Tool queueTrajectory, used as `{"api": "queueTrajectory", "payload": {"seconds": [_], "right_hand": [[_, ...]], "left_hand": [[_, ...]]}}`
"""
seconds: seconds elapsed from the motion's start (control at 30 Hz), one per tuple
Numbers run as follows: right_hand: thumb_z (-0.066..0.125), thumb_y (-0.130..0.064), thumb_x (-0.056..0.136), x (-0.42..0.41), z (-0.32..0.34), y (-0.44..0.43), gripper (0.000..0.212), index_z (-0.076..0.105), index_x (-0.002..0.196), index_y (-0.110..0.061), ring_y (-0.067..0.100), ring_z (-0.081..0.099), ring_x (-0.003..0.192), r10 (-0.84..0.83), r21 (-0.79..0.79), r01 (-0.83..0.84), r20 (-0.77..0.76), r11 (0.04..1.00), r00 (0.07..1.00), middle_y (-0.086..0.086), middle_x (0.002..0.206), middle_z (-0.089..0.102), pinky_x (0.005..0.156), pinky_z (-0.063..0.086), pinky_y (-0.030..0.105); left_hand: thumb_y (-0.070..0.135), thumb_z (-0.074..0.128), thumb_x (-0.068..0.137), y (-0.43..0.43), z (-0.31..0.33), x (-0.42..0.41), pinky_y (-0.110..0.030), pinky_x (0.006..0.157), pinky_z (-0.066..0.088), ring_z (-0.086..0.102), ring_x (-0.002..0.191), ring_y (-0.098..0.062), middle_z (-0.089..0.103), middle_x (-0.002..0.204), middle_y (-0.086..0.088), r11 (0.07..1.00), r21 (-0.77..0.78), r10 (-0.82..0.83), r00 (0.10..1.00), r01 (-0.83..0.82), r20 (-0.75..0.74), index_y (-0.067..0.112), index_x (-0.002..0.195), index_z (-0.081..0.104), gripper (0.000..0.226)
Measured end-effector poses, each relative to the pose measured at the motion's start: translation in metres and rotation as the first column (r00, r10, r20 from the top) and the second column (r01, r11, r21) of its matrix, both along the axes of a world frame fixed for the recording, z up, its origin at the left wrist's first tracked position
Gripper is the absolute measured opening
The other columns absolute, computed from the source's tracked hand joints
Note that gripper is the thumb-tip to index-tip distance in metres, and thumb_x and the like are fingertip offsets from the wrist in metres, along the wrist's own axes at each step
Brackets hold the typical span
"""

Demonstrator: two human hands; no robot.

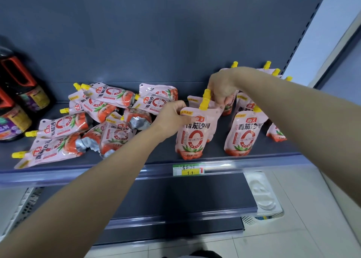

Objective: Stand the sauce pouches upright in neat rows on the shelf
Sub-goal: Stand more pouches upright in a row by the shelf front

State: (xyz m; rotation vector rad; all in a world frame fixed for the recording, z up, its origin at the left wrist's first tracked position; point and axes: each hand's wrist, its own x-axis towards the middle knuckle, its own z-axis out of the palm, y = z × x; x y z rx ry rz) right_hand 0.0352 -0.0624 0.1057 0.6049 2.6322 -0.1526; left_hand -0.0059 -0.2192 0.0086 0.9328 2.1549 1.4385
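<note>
At centre frame, my left hand (172, 115) and right hand (222, 91) pinched the top corners of one pouch (196, 134), upright on the shelf (214, 150). Right of it, the standing pouches (244, 133) looked done. I judged the heap (88, 121) lying flat at left remained.

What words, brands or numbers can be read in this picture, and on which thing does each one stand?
"海天": red logo on the front pouch.
"番茄沙司": large characters under it, also on the neighbouring pouch.
"0": big red ring on both; small print inside is blurred.
"9 9": yellow part of the price tag on the shelf edge; its handwriting is unreadable.
Dark bottles: labels too blurred.
</note>
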Motion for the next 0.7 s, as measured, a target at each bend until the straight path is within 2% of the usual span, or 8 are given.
{"api": "queueTrajectory", "payload": {"seconds": [0.1, 0.17, 0.23, 0.37, 0.47, 0.53, 0.57, 0.7], "right_hand": [[0.067, 0.003, 0.084, 0.004, 0.004, 0.0, 0.015, 0.064, 0.096, -0.006, 0.01, 0.062, 0.063, -0.018, -0.051, 0.016, -0.032, 0.999, 0.999, 0.004, 0.079, 0.064, 0.045, 0.05, 0.014], [0.066, -0.003, 0.086, 0.005, 0.006, 0.001, 0.02, 0.064, 0.106, -0.005, 0.009, 0.062, 0.064, -0.016, -0.074, 0.011, -0.061, 0.997, 0.998, 0.002, 0.076, 0.064, 0.052, 0.049, 0.016], [0.067, -0.008, 0.087, 0.006, 0.007, 0.002, 0.023, 0.065, 0.11, -0.004, 0.009, 0.062, 0.065, -0.016, -0.089, 0.008, -0.089, 0.996, 0.996, 0.001, 0.075, 0.064, 0.056, 0.049, 0.018], [0.066, -0.009, 0.088, 0.006, 0.007, 0.001, 0.02, 0.066, 0.107, -0.005, 0.01, 0.061, 0.063, -0.012, -0.084, 0.001, -0.13, 0.996, 0.991, 0.001, 0.073, 0.063, 0.054, 0.045, 0.018], [0.065, -0.008, 0.088, 0.008, 0.005, 0.0, 0.017, 0.066, 0.104, -0.004, 0.01, 0.06, 0.061, -0.002, -0.062, -0.007, -0.141, 0.998, 0.99, 0.001, 0.071, 0.063, 0.053, 0.044, 0.019], [0.065, -0.008, 0.087, 0.008, 0.004, 0.0, 0.019, 0.066, 0.105, -0.004, 0.01, 0.061, 0.062, 0.004, -0.055, -0.012, -0.144, 0.998, 0.99, 0.003, 0.074, 0.065, 0.054, 0.045, 0.019], [0.066, -0.008, 0.087, 0.008, 0.004, 0.0, 0.02, 0.066, 0.107, -0.005, 0.01, 0.061, 0.064, 0.004, -0.061, -0.013, -0.149, 0.998, 0.989, 0.004, 0.078, 0.066, 0.056, 0.047, 0.019], [0.064, -0.008, 0.088, 0.008, 0.009, -0.001, 0.025, 0.065, 0.113, -0.008, 0.014, 0.063, 0.07, 0.016, -0.056, -0.026, -0.166, 0.998, 0.986, 0.009, 0.091, 0.068, 0.061, 0.051, 0.02]], "left_hand": [[0.006, 0.067, 0.082, -0.001, 0.001, -0.007, -0.03, 0.077, 0.055, 0.066, 0.092, -0.018, 0.071, 0.103, -0.009, 0.999, -0.045, -0.012, 0.999, 0.01, -0.039, 0.001, 0.1, 0.062, 0.019], [0.005, 0.067, 0.082, -0.003, 0.002, -0.011, -0.034, 0.079, 0.055, 0.066, 0.095, -0.022, 0.07, 0.105, -0.013, 0.999, -0.049, 0.014, 0.998, -0.016, -0.057, -0.002, 0.102, 0.062, 0.022], [0.003, 0.068, 0.08, -0.003, 0.001, -0.012, -0.04, 0.083, 0.056, 0.065, 0.095, -0.024, 0.07, 0.105, -0.015, 0.998, -0.029, 0.05, 0.998, -0.052, -0.049, -0.003, 0.102, 0.062, 0.023], [0.001, 0.069, 0.079, -0.004, -0.003, -0.009, -0.047, 0.084, 0.055, 0.065, 0.092, -0.026, 0.068, 0.102, -0.021, 0.996, 0.007, 0.094, 0.995, -0.094, -0.032, -0.008, 0.097, 0.06, 0.022], [0.0, 0.068, 0.08, -0.004, -0.004, -0.007, -0.041, 0.079, 0.055, 0.062, 0.083, -0.02, 0.068, 0.094, -0.02, 0.998, -0.01, 0.058, 0.998, -0.058, 0.002, -0.009, 0.092, 0.059, 0.018], [0.001, 0.068, 0.08, -0.004, -0.001, -0.007, -0.031, 0.073, 0.052, 0.06, 0.079, -0.014, 0.066, 0.086, -0.007, 0.999, -0.041, 0.015, 1.0, -0.015, -0.004, 0.004, 0.081, 0.059, 0.009], [0.001, 0.068, 0.079, -0.005, 0.0, -0.007, -0.029, 0.074, 0.052, 0.061, 0.081, -0.014, 0.065, 0.086, -0.004, 0.999, -0.053, -0.003, 1.0, 0.002, -0.012, 0.01, 0.08, 0.059, 0.013], [0.003, 0.07, 0.079, -0.006, 0.007, -0.006, -0.032, 0.082, 0.053, 0.062, 0.091, -0.016, 0.066, 0.099, -0.005, 0.994, -0.095, -0.061, 0.997, 0.056, -0.055, 0.012, 0.094, 0.062, 0.019]]}}
